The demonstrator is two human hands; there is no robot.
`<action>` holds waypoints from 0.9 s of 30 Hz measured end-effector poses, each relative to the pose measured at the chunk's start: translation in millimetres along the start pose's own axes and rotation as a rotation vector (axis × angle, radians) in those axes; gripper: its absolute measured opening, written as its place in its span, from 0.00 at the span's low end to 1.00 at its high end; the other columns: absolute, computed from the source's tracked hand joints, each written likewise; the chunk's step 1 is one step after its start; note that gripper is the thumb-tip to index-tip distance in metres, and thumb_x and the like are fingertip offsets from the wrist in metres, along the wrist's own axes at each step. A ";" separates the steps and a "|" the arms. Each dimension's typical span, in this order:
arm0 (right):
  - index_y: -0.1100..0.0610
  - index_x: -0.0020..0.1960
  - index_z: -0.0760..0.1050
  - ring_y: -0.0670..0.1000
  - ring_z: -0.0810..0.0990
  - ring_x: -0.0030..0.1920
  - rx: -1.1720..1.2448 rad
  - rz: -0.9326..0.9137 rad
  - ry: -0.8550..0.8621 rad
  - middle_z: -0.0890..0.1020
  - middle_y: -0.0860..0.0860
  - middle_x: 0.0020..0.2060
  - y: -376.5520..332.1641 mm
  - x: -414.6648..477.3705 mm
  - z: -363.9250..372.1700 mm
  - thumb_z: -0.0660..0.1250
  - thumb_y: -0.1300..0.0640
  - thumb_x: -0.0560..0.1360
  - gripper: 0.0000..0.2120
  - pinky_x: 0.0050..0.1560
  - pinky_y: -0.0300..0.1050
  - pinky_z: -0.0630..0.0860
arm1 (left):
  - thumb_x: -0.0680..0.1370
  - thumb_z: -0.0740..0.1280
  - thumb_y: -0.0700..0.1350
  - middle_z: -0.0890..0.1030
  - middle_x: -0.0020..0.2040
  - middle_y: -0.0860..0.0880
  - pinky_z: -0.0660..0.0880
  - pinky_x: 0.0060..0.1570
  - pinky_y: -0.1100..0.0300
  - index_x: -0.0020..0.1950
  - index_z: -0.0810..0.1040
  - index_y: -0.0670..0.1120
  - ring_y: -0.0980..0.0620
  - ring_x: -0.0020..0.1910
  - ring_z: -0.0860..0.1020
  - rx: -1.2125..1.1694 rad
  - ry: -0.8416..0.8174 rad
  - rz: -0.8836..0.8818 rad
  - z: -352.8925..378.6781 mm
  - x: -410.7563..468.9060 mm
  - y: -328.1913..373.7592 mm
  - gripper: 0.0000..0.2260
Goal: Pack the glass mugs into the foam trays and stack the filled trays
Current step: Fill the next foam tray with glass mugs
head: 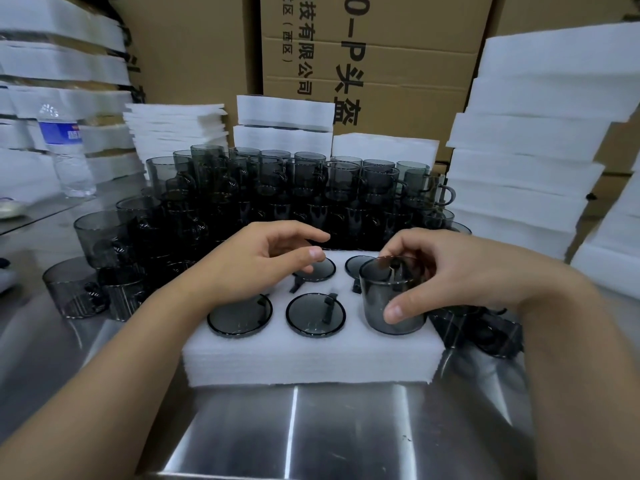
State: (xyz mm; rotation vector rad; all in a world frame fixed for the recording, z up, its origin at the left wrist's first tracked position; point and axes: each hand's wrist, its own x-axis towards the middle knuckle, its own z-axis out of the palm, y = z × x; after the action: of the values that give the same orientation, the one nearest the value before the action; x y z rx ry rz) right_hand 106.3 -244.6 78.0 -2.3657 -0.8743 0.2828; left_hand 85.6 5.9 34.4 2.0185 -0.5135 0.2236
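Observation:
A white foam tray (311, 358) lies on the steel table in front of me, with smoky grey glass mugs sunk into its round holes, among them a front-middle mug (315, 315). My right hand (460, 271) grips a grey glass mug (391, 299) by rim and side; the mug stands half-sunk in the front right hole. My left hand (263, 261) hovers over the tray's back left holes, fingers loosely curled and apart, holding nothing. A back-row mug (318, 270) sits partly under its fingertips.
Behind the tray stands a large crowd of loose grey mugs (294, 188), stacked two high. Foam tray stacks rise at the right (533, 140), back (284, 123) and left (62, 64). A water bottle (67, 150) stands at the left. Cardboard boxes (363, 46) fill the background.

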 end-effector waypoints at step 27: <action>0.41 0.39 0.83 0.41 0.78 0.34 0.124 0.120 0.403 0.81 0.40 0.32 -3.5 10.5 1.3 0.50 0.19 0.60 0.33 0.41 0.40 0.70 | 0.70 0.61 0.65 0.85 0.48 0.58 0.76 0.54 0.59 0.52 0.79 0.61 0.58 0.47 0.83 0.083 0.014 0.007 -1.8 1.8 -0.6 0.16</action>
State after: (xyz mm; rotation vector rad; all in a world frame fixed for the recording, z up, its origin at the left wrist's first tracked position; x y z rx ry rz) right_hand 112.1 -235.1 79.1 -2.2505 -0.5103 -0.0910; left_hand 87.6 7.3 35.5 2.0941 -0.5104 0.2672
